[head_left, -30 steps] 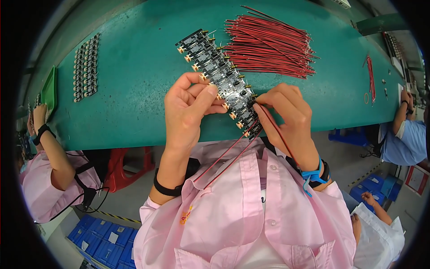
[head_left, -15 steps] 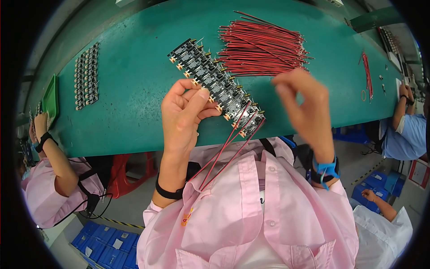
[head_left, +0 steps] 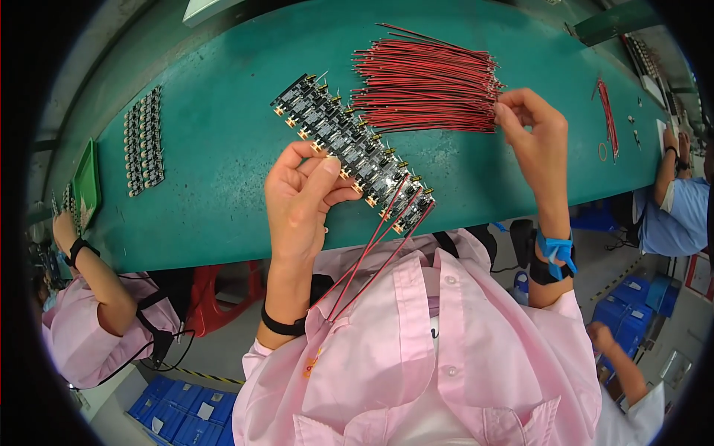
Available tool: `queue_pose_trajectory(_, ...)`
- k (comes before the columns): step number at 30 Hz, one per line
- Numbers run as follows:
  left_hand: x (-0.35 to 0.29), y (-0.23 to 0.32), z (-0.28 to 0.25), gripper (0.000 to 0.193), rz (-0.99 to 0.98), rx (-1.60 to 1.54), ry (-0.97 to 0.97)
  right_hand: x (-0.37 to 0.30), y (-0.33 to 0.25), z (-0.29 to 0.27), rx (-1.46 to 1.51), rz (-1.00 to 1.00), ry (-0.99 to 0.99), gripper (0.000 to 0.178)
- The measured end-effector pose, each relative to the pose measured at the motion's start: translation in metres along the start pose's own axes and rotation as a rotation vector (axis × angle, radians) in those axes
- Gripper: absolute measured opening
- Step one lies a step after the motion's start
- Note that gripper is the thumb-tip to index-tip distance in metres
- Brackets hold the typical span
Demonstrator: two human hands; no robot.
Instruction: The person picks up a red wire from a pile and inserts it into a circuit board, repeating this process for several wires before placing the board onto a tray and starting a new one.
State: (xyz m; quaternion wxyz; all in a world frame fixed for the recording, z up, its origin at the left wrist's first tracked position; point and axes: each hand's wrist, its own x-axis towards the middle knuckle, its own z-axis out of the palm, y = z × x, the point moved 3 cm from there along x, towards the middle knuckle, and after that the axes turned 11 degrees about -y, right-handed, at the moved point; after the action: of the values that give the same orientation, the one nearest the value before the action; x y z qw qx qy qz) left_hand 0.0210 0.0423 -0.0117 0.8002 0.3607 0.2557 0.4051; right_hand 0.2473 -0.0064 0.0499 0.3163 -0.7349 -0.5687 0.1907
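My left hand (head_left: 301, 197) pinches the lower-left edge of a long panel of black circuit boards (head_left: 343, 141), tilted from upper left to lower right above the table. Copper-coloured round parts line its near edge, and brass-coloured pins line the far one. Three red wires (head_left: 366, 256) hang from the panel's lower right end toward my shirt. On the table beyond lies a broad bundle of red and black wires (head_left: 424, 85). At its right end, my right hand (head_left: 532, 126) has thumb and forefinger closed on the wire tips; how many it grips is hidden.
The green table (head_left: 245, 89) carries more circuit board panels (head_left: 143, 141) at left, beside a green tray (head_left: 88, 186). A small wire bunch (head_left: 608, 119) and a ring (head_left: 602, 152) lie at right. Co-workers sit at both sides. Blue bins (head_left: 182, 409) and a red stool (head_left: 223, 297) stand below.
My right hand has moved right from in front of the wire bundle to its right end, and its fingers have closed on the tips. The panel in my left hand has shifted slightly left.
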Motion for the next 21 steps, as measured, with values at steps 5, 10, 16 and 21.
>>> queue_pose_trajectory(5, 0.0, 0.001, 0.0, 0.013, 0.012, 0.027, -0.002, -0.021, 0.004, 0.008, 0.589, 0.172, -0.217, 0.003)
queue_pose_trajectory(10, 0.001, 0.0, 0.005, 0.015, -0.006, 0.044, -0.008, -0.031, 0.009, 0.019, 0.601, 0.193, -0.207, 0.005)
queue_pose_trajectory(16, 0.001, -0.001, 0.007, 0.015, -0.007, 0.05, -0.003, -0.036, 0.003, 0.026, 0.296, 0.081, -0.161, 0.003)
queue_pose_trajectory(21, 0.001, -0.002, 0.008, 0.015, -0.028, 0.072, -0.011, -0.035, -0.001, 0.032, -0.054, -0.119, -0.126, 0.005)
